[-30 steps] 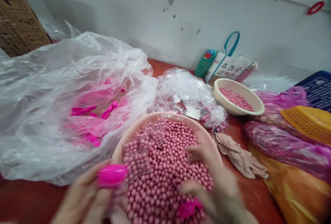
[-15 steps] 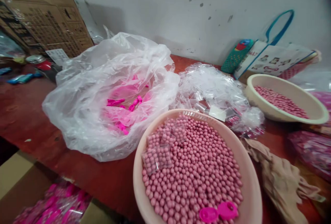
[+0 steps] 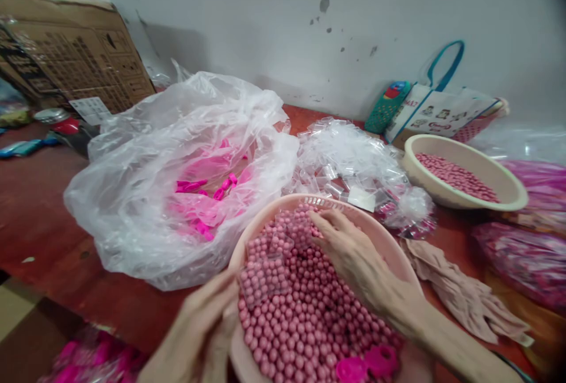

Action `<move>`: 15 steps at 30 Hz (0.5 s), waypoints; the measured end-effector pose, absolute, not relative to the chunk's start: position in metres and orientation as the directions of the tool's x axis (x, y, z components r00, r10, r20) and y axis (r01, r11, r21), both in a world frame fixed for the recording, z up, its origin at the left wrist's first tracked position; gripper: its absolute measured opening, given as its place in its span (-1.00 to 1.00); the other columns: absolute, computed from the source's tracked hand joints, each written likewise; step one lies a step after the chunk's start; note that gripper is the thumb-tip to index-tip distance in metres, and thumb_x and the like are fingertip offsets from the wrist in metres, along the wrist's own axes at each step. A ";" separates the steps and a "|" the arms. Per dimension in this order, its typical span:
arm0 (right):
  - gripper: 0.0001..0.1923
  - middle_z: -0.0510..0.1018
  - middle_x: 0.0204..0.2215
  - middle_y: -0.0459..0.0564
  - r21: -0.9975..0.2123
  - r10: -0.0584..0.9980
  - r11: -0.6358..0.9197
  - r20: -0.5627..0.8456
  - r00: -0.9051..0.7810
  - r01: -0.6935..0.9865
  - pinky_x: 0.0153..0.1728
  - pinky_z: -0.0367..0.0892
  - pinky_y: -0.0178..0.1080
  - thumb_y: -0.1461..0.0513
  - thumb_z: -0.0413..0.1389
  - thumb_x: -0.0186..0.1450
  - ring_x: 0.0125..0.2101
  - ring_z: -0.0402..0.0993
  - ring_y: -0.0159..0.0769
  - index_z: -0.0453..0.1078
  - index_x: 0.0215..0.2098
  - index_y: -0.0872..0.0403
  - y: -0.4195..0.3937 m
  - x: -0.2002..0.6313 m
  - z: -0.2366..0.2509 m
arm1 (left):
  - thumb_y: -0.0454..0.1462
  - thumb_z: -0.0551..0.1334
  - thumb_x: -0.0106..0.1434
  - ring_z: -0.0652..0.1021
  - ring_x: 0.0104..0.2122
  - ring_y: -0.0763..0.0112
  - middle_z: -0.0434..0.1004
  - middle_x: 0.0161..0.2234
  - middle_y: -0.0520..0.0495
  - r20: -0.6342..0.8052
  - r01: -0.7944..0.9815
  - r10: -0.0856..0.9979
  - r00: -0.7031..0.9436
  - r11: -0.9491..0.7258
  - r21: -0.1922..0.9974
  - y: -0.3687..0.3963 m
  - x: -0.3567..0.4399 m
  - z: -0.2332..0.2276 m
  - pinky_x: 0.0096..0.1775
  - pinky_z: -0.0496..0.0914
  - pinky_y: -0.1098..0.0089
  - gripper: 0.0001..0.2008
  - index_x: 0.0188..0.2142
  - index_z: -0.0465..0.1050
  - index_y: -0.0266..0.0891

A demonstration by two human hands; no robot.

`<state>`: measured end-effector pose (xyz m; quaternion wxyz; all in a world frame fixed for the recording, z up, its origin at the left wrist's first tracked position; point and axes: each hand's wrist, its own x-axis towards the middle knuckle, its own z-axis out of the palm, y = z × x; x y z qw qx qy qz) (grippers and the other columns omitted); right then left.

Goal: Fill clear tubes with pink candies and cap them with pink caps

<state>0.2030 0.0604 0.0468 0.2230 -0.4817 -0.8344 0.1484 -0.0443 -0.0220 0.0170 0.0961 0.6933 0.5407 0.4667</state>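
A pale pink basin (image 3: 415, 274) full of round pink beads (image 3: 305, 330) stands in front of me. On the beads at its back left lie several small clear packets (image 3: 260, 280) filled with beads. My right hand (image 3: 349, 247) reaches over the beads, fingers stretched out and apart, the tips beside the rear packets. Against the basin's left rim is my left hand (image 3: 203, 324), blurred, its fingertips partly hidden, so I cannot tell if it grips the rim. A bright pink plastic piece with two rounded ends (image 3: 367, 364) rests on the beads near the front.
A large clear plastic bag (image 3: 132, 194) with bright pink pieces lies on the red table (image 3: 35, 212). Behind the basin is a heap of small clear sachets (image 3: 345, 153). To the right are a cream basin (image 3: 513, 191) of beads and a beige glove (image 3: 460, 289).
Both hands have come into view, the right over the beads, the left to the basin's left rim. The view has shifted slightly.
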 end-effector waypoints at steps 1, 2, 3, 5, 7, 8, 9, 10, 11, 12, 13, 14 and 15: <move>-0.63 0.40 -0.14 0.13 -0.472 0.859 0.508 0.221 -0.462 0.720 -0.21 0.35 -0.11 0.42 -0.14 0.30 -0.18 0.36 -0.11 0.27 0.02 0.10 0.065 0.196 0.044 | -0.45 0.17 0.19 0.54 -0.07 0.37 0.51 -0.03 -0.03 0.556 0.643 0.826 0.095 -0.477 0.599 -0.020 -0.033 0.018 0.01 0.36 0.52 -0.68 -0.07 0.45 -0.18; -0.66 0.42 -0.21 0.12 -0.484 0.855 0.514 0.217 -0.472 0.709 -0.26 0.35 -0.13 0.44 -0.14 0.27 -0.24 0.37 -0.12 0.33 -0.08 0.11 0.069 0.192 0.040 | -0.48 0.18 0.18 0.55 -0.08 0.38 0.53 -0.04 -0.04 0.562 0.620 0.807 0.184 -0.539 0.570 -0.019 -0.024 0.018 -0.01 0.38 0.54 -0.65 -0.06 0.44 -0.19; -0.71 0.43 -0.28 0.09 -0.492 0.857 0.510 0.224 -0.463 0.706 -0.30 0.35 -0.15 0.44 -0.12 0.27 -0.29 0.38 -0.14 0.36 -0.18 0.10 0.071 0.192 0.037 | -0.49 0.18 0.17 0.56 -0.10 0.38 0.54 -0.05 -0.04 0.560 0.604 0.794 0.238 -0.572 0.555 -0.018 -0.017 0.017 -0.02 0.41 0.54 -0.63 -0.04 0.43 -0.20; -0.77 0.42 -0.37 0.03 -0.517 0.871 0.488 0.228 -0.436 0.703 -0.35 0.33 -0.19 0.42 -0.08 0.30 -0.35 0.37 -0.19 0.37 -0.32 0.07 0.072 0.199 0.034 | -0.50 0.20 0.17 0.57 -0.11 0.36 0.57 -0.08 -0.05 0.550 0.569 0.801 0.237 -0.573 0.590 -0.018 -0.009 0.015 -0.03 0.43 0.50 -0.63 -0.05 0.43 -0.21; -0.80 0.42 -0.40 -0.02 -0.554 0.885 0.460 0.222 -0.410 0.694 -0.35 0.31 -0.23 0.38 -0.02 0.33 -0.38 0.37 -0.24 0.37 -0.38 0.06 0.068 0.211 0.037 | -0.50 0.19 0.19 0.57 -0.11 0.36 0.58 -0.11 -0.02 0.472 0.537 0.871 0.140 -0.467 0.703 -0.020 -0.003 0.015 -0.01 0.42 0.47 -0.66 -0.08 0.44 -0.17; -0.82 0.43 -0.42 -0.05 -0.572 0.894 0.441 0.215 -0.392 0.691 -0.35 0.30 -0.25 0.36 0.02 0.33 -0.39 0.37 -0.26 0.36 -0.41 0.06 0.064 0.216 0.041 | -0.49 0.18 0.20 0.55 -0.10 0.35 0.58 -0.11 0.00 0.414 0.515 0.906 0.090 -0.398 0.759 -0.021 0.000 0.016 0.02 0.39 0.44 -0.67 -0.09 0.44 -0.14; -0.82 0.43 -0.44 -0.07 -0.588 0.905 0.419 0.209 -0.370 0.692 -0.37 0.28 -0.28 0.35 0.05 0.34 -0.40 0.36 -0.29 0.36 -0.43 0.07 0.059 0.221 0.045 | -0.48 0.19 0.21 0.54 -0.09 0.34 0.58 -0.11 0.01 0.359 0.494 0.933 0.038 -0.330 0.805 -0.021 0.004 0.017 0.06 0.36 0.41 -0.68 -0.09 0.44 -0.12; -0.82 0.43 -0.46 -0.09 -0.606 0.916 0.396 0.204 -0.346 0.690 -0.39 0.26 -0.30 0.34 0.08 0.33 -0.42 0.35 -0.32 0.35 -0.45 0.08 0.054 0.224 0.050 | -0.45 0.20 0.22 0.53 -0.07 0.33 0.56 -0.10 0.01 0.305 0.471 0.952 0.003 -0.271 0.840 -0.021 0.007 0.018 0.09 0.32 0.37 -0.69 -0.08 0.43 -0.09; -0.82 0.43 -0.47 -0.11 -0.626 0.924 0.376 0.199 -0.326 0.683 -0.40 0.24 -0.32 0.33 0.11 0.32 -0.43 0.35 -0.34 0.35 -0.46 0.08 0.048 0.225 0.055 | -0.42 0.22 0.23 0.51 -0.04 0.30 0.54 -0.07 0.01 0.256 0.440 0.967 -0.003 -0.228 0.868 -0.020 0.011 0.018 0.12 0.29 0.33 -0.68 -0.05 0.41 -0.08; -0.83 0.43 -0.48 -0.12 -0.645 0.929 0.362 0.193 -0.314 0.673 -0.41 0.23 -0.33 0.33 0.14 0.31 -0.44 0.35 -0.36 0.36 -0.46 0.09 0.042 0.225 0.060 | -0.37 0.23 0.23 0.49 -0.01 0.26 0.51 -0.03 0.00 0.209 0.397 0.978 0.010 -0.196 0.897 -0.018 0.014 0.019 0.13 0.27 0.29 -0.65 0.00 0.37 -0.07; -0.84 0.42 -0.49 -0.12 -0.665 0.929 0.360 0.187 -0.321 0.655 -0.42 0.22 -0.34 0.33 0.15 0.30 -0.45 0.35 -0.37 0.37 -0.46 0.10 0.036 0.224 0.064 | -0.33 0.24 0.23 0.46 0.02 0.23 0.47 0.02 -0.02 0.152 0.344 0.988 0.035 -0.155 0.926 -0.016 0.018 0.020 0.12 0.27 0.27 -0.61 0.05 0.32 -0.06; -0.85 0.42 -0.49 -0.13 -0.683 0.922 0.367 0.179 -0.343 0.631 -0.43 0.21 -0.34 0.33 0.15 0.30 -0.46 0.35 -0.38 0.38 -0.45 0.10 0.029 0.222 0.068 | -0.29 0.25 0.22 0.44 0.05 0.20 0.43 0.06 -0.03 0.079 0.291 0.994 0.080 -0.099 0.951 -0.014 0.022 0.020 0.12 0.28 0.25 -0.55 0.09 0.27 -0.06; -0.86 0.43 -0.48 -0.12 -0.703 0.910 0.377 0.158 -0.384 0.603 -0.42 0.22 -0.35 0.33 0.15 0.30 -0.46 0.36 -0.38 0.40 -0.44 0.10 0.024 0.220 0.071 | -0.27 0.26 0.22 0.42 0.07 0.20 0.40 0.08 -0.04 0.001 0.243 0.991 0.136 -0.034 0.969 -0.012 0.026 0.022 0.10 0.29 0.26 -0.52 0.12 0.23 -0.06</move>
